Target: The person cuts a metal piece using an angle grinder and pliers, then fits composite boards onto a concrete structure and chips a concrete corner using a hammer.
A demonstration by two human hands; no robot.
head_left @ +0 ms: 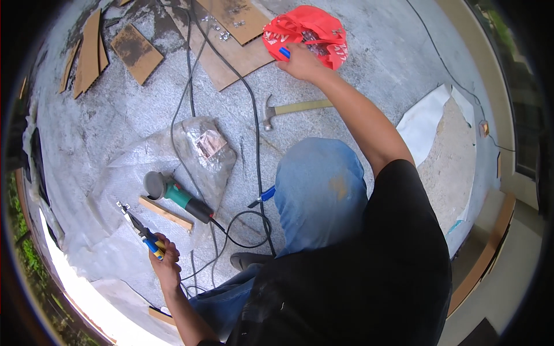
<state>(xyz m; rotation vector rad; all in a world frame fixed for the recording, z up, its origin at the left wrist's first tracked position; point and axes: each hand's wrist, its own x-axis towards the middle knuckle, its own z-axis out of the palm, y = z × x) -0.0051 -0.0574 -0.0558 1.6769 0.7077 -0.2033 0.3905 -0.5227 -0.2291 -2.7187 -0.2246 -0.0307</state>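
The scene is viewed from the person's head by a left-mounted fisheye camera, aimed steeply downward. The black-shirted torso (358, 282) is framed nearest, at the lower edge; the rough grey floor (138, 109) is covered widely beyond.

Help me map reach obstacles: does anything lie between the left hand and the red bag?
Yes: on the floor between the left hand and the red bag lie the green grinder, the clear plastic bag and a black cable. They look low enough to reach over, though one view cannot settle heights.
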